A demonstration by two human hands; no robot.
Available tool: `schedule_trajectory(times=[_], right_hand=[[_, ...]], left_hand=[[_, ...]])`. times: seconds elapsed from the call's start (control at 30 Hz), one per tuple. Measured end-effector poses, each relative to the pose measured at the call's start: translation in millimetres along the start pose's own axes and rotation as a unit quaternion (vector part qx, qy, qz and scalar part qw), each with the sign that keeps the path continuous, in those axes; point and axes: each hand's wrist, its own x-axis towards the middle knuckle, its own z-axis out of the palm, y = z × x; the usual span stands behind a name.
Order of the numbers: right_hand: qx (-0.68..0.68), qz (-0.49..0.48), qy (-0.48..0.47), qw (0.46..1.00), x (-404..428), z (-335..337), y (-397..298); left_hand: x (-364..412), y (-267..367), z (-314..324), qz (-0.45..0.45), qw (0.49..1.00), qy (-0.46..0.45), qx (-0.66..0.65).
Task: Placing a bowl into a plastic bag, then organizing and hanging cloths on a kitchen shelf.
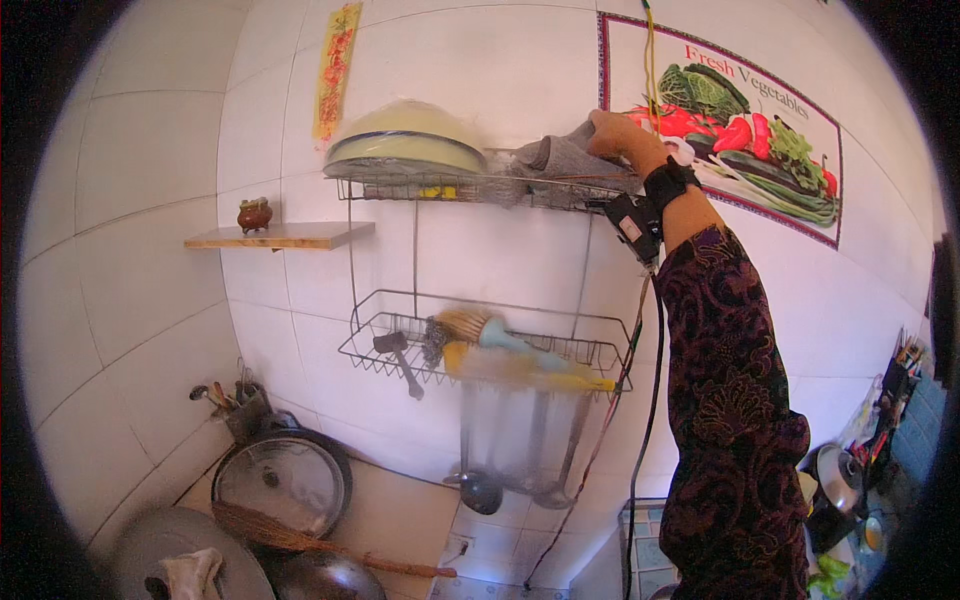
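Observation:
My right hand (pixel 621 136) reaches up to the top tier of a wire wall rack (pixel 450 182) and grips a grey cloth (pixel 559 154) at its upper right end. The rest of the cloth drapes over the rack's right part. Left of it on the same tier sit pale yellow basins (pixel 409 139) with a dark blue line, apparently under clear plastic. On the lower tier lie a brush with a light blue handle (pixel 517 339), a blurred yellow-handled brush (pixel 525 367) and a small dark tool (pixel 401 364). My left hand is out of view.
A small wooden shelf (pixel 300 235) with a brown pot (pixel 255 214) is at left. Ladles (pixel 480 491) hang below the rack. Cables (pixel 649 420) run down near my forearm. Below left are a glass lid (pixel 277 484), a straw broom (pixel 300 536) and a grey round lid (pixel 187 547).

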Motion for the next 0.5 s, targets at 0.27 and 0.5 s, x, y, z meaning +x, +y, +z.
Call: schedule_trajectory(times=[0.27,0.5], right_hand=[[-0.074,-0.075,0.03,0.994,0.1,16.8,5.5],[0.035,-0.045,0.132,0.99,-5.2,7.2,-2.7]], left_hand=[[-18.6,33.5,37.3,0.052,0.998,-0.038,0.029],[-25.3,31.8,30.1,0.036,0.995,-0.023,0.091]])
